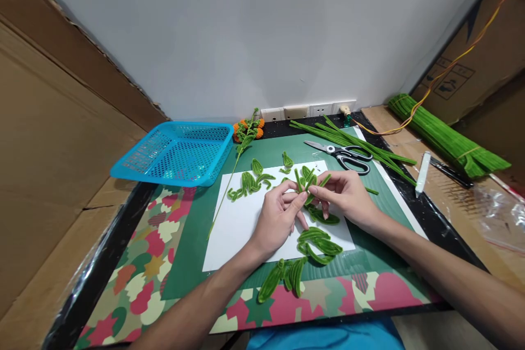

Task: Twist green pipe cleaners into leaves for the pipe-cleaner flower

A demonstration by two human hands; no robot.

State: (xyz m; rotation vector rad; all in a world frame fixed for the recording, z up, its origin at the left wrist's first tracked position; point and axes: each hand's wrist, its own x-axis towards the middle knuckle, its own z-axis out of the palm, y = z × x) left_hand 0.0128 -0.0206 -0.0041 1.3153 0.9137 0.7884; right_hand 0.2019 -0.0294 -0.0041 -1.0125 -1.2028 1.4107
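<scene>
Head cam | L hand + R hand both pinching leaf cluster btwn fingertips

White sheet lies bare leftward (basket beyond); scissors block right.
</scene>
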